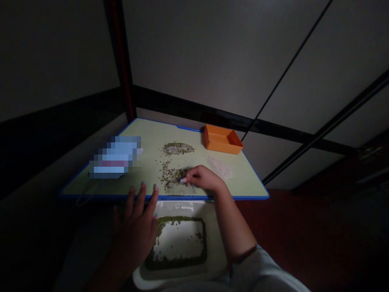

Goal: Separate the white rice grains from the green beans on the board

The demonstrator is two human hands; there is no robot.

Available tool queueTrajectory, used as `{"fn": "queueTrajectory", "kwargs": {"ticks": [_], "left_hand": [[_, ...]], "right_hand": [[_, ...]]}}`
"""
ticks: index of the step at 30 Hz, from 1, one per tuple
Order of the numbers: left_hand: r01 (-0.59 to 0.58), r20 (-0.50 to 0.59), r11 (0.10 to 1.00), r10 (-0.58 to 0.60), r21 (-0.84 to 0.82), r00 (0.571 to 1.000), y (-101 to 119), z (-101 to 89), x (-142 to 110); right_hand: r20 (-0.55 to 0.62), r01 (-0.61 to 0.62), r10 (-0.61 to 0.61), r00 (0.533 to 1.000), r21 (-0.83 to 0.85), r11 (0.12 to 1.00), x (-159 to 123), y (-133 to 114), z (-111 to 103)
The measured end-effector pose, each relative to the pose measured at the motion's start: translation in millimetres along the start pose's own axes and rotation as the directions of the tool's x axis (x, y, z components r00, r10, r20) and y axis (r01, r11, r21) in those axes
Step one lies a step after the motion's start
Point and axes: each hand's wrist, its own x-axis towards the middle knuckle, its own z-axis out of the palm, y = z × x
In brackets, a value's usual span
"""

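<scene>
My right hand (203,177) is over the near part of the table, thumb and fingertips pinched together at a loose spread of small green beans (172,175). What the pinch holds, if anything, is too small to make out. Just below those fingers, a clear, see-through piece (181,189) with a curved rim lies near the table's front edge; its kind is unclear. My left hand (138,223) has its fingers spread, tips at the front edge, holding nothing. Farther back lies a pile of beans mixed with pale grains (178,149). A pile of white grains (220,167) is right of my right hand.
An orange open box (223,140) stands at the table's back right. A blurred, bright light-blue object (115,158) with a cable is at left. Below the blue-edged table (249,178), a white tub (212,211) has green beans along its bottom edges. Walls border the back.
</scene>
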Motion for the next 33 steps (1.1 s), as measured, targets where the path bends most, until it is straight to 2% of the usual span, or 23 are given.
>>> {"fn": "queueTrajectory", "kwargs": {"ticks": [6, 11, 16, 21, 27, 33], "left_hand": [[0.004, -0.001, 1.000, -0.004, -0.013, 1.000, 1.2, -1.1, 0.7], [0.005, 0.010, 1.000, -0.005, -0.015, 1.000, 0.3, -0.2, 0.6], [0.001, 0.003, 1.000, -0.001, -0.018, 1.000, 0.1, -0.8, 0.6], [-0.003, -0.006, 1.000, 0.003, 0.029, 1.000, 0.8, -1.5, 1.2], [-0.023, -0.017, 0.998, 0.024, 0.063, 1.000, -2.8, 1.3, 1.1], [-0.032, -0.005, 0.996, 0.032, 0.079, 0.999, -5.3, 2.2, 2.0]], "right_hand": [[-0.006, 0.020, -0.019, 1.000, 0.045, 0.999, -2.2, 1.4, -1.9], [-0.057, -0.020, 0.022, 0.998, 0.037, 0.999, -6.6, -1.4, -6.1], [-0.150, -0.038, 0.032, 0.988, -0.033, 0.999, -9.0, -7.9, -5.4], [-0.166, -0.028, -0.004, 0.986, -0.192, 0.981, -1.5, -23.2, 7.3], [-0.236, -0.121, 0.024, 0.971, -0.408, 0.905, 8.0, -30.9, 14.3], [-0.360, -0.269, 0.116, 0.926, -0.411, 0.871, 1.1, -17.0, -0.2]]}}
